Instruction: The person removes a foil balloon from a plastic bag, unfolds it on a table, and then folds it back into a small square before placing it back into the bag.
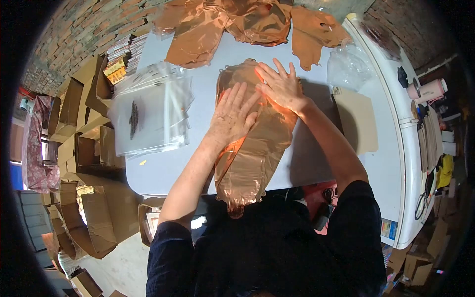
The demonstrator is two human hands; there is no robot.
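A flat copper-coloured foil balloon (255,163) lies lengthwise on the table before me, its narrow end hanging over the near edge. My left hand (232,111) rests on its left side, palm down with fingers stretched out. On the upper right part lies my right hand (282,86), fingers spread and pressing on the foil. Neither hand grips anything. More copper foil balloons (257,22) are heaped along the far side of the table, and a separate one (314,37) lies at the far right.
A stack of clear plastic bags (153,116) sits on the table's left. To the right are a crumpled clear bag (349,67) and a piece of cardboard (356,119). A white fridge-like cabinet (403,99) borders the right side. Open cardboard boxes (106,213) stand at left.
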